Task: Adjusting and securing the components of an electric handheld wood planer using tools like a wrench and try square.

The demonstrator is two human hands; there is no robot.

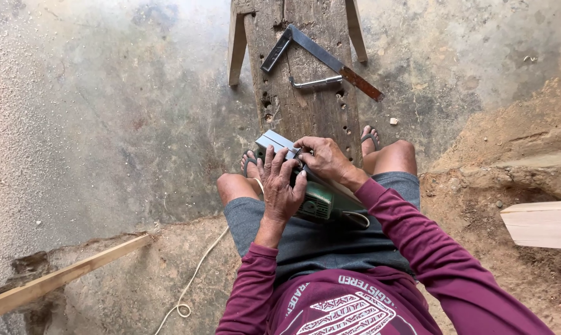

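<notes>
Green-bodied, the electric planer [305, 186] lies on the near end of our wooden worktop [311, 102], between our knees, its long axis running from up-left down to the right toward our lap. Our left hand [280, 186] drapes over its top, fingers spread loosely. Our right hand [322, 158] reaches across just beyond, fingertips pinched at its grey base, on something too small to tell.
</notes>
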